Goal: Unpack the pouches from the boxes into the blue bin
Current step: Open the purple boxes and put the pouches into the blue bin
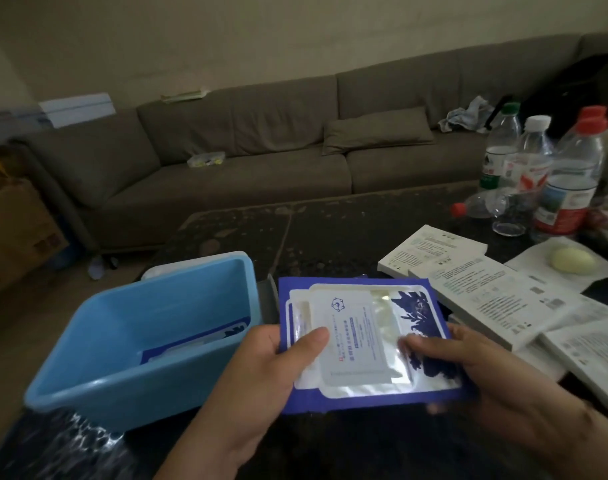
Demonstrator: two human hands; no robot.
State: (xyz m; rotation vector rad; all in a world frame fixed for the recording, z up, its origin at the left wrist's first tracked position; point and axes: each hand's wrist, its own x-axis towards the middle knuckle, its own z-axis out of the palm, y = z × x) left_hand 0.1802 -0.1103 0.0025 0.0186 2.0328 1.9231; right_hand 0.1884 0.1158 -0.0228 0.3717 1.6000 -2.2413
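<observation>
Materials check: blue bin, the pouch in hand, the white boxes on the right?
Blue bin: looks like moulded plastic, smooth with a soft sheen, rounded rim.
Pouch: seems foil or glossy plastic film; silvery glare and wrinkles, held by left hand and right hand.
Boxes: likely matte printed cardboard, sharp flat edges.

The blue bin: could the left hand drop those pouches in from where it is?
Probably yes. The blue bin sits open-topped just beside the left hand, nothing between them, though the right hand also grips the pouches.
</observation>
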